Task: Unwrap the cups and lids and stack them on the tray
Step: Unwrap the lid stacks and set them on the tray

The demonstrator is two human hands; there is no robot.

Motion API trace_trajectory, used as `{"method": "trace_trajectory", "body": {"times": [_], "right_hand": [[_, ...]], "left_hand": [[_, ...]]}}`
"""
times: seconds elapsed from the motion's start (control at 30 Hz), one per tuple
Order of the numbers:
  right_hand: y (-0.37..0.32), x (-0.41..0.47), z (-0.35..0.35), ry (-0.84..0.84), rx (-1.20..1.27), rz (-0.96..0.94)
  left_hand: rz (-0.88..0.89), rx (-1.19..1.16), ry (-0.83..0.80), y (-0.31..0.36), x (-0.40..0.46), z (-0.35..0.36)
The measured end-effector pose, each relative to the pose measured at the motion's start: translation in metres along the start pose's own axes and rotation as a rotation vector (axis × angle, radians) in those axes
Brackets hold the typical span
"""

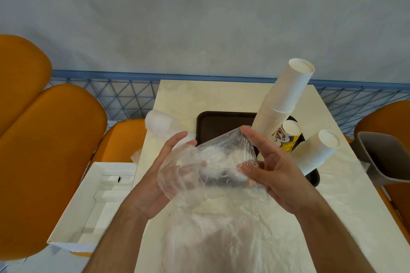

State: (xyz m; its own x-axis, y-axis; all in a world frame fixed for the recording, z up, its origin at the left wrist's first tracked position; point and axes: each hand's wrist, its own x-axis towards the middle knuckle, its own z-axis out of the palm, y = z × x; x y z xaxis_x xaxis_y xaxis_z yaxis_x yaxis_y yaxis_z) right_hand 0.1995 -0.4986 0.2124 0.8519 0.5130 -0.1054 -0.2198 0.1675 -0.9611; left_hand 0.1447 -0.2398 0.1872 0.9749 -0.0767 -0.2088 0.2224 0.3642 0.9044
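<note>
A dark brown tray [218, 122] sits on the cream table. On it stand a tall stack of white paper cups [282, 97], a shorter white stack [315, 153] and a printed yellow cup stack [286, 136]. In front of the tray, both hands hold a clear plastic wrap [213, 168] with a white stack of lids showing dimly through it. My left hand [164, 175] cups the wrap from the left and below. My right hand [264, 162] grips its right side, thumb pinching the film. Another wrapped white bundle [159, 124] lies at the table's left edge.
Crumpled clear plastic [221, 239] covers the table's near part. An open white box [95, 204] sits to the left on an orange chair [44, 150]. A grey bin [386, 157] stands at the right. A blue wire fence [124, 97] runs behind the table.
</note>
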Motion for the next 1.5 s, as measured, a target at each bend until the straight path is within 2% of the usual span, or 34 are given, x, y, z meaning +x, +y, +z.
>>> {"method": "trace_trajectory", "body": {"times": [0.07, 0.17, 0.33, 0.53, 0.67, 0.77, 0.9, 0.97, 1.23, 1.5], "right_hand": [[0.001, 0.0, -0.002, -0.013, -0.005, -0.002], [-0.001, -0.002, -0.004, -0.015, -0.02, 0.002], [-0.001, -0.006, -0.007, 0.01, 0.013, -0.007], [0.002, -0.012, -0.016, 0.025, 0.006, 0.0], [0.002, -0.014, -0.02, 0.037, 0.023, -0.015], [0.001, -0.014, -0.019, 0.042, 0.035, -0.02], [0.002, -0.012, -0.018, 0.058, 0.043, -0.019], [0.003, -0.011, -0.017, 0.062, 0.031, -0.025], [0.002, -0.01, -0.026, 0.079, 0.043, -0.062], [-0.009, -0.012, -0.041, 0.074, -0.004, -0.077]], "left_hand": [[0.043, 0.128, -0.056, 0.005, 0.006, 0.004], [0.142, 0.309, -0.011, 0.019, 0.011, 0.017], [0.2, 0.048, 0.091, 0.03, 0.01, 0.016], [0.18, 0.161, 0.256, 0.034, 0.003, -0.002], [0.22, 0.106, 0.335, 0.038, 0.002, -0.008], [0.145, 0.014, 0.356, 0.036, 0.004, -0.005], [-0.055, -0.128, 0.263, 0.028, 0.004, 0.008], [-0.06, -0.089, 0.22, 0.019, -0.001, 0.017], [-0.125, 0.018, 0.255, -0.013, -0.018, 0.037], [-0.072, 0.19, 0.191, 0.014, -0.023, 0.003]]}}
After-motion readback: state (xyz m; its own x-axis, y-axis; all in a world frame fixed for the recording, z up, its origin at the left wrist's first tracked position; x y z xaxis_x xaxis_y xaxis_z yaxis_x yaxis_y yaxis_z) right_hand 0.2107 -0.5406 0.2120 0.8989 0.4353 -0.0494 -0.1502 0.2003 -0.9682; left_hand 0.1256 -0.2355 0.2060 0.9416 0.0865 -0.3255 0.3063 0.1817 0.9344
